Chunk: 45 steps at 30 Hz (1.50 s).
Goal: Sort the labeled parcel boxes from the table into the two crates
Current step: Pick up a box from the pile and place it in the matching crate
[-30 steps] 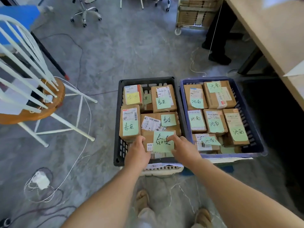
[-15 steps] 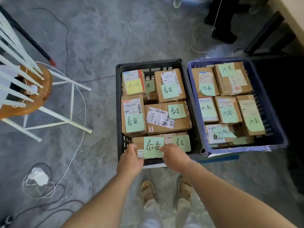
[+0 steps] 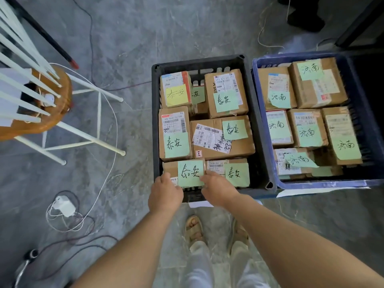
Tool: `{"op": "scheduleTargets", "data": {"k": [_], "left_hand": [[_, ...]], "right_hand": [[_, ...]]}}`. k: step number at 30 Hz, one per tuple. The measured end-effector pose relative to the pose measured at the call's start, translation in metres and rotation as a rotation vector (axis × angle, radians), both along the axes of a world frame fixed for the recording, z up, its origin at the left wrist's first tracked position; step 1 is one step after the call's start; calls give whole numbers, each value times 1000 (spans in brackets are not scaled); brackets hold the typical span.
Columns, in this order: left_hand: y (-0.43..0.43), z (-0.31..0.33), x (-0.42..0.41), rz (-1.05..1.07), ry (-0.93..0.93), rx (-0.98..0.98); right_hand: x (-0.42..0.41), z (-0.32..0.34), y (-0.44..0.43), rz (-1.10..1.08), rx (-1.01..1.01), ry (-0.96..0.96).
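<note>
A black crate [image 3: 154, 113] on the floor holds several cardboard parcels with green and yellow handwritten notes. Beside it on the right, a blue crate [image 3: 324, 182] holds several more parcels with green notes. A small parcel with a green note [image 3: 190, 172] lies at the black crate's near left corner. My left hand [image 3: 165, 193] grips its left end and my right hand [image 3: 218, 188] grips its right end. Another noted parcel [image 3: 232, 171] lies just right of it.
A wooden-seated chair with white legs [image 3: 37, 104] stands at the left. A white charger and looped cables [image 3: 63, 205] lie on the grey floor. My sandalled feet [image 3: 216, 229] are just below the crates. A dark table leg [image 3: 357, 21] is at top right.
The parcel held in both hands has come down into the black crate's near left corner, uncovering the noted parcel to its right. The view has tilted down toward the crates.
</note>
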<state>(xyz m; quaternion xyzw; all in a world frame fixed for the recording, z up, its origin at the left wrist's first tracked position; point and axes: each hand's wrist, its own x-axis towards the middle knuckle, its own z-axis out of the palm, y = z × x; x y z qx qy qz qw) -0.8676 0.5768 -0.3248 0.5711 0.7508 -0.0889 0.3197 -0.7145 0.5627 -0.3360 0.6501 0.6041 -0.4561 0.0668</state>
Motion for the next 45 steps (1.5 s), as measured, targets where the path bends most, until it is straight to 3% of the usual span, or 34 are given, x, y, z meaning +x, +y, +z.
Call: {"op": "scheduleTargets", "data": {"k": [14, 22, 34, 45], "left_hand": [[-6, 1, -1, -75, 16, 13], [-8, 7, 4, -71, -67, 36], [-23, 4, 99, -232, -286, -123], [-21, -4, 124, -314, -213, -257]], "right_hand": [[-5, -7, -2, -26, -52, 26], [4, 8, -14, -133, 90, 32], [107, 19, -33, -140, 88, -224], [126, 12, -37, 94, 102, -435]]}}
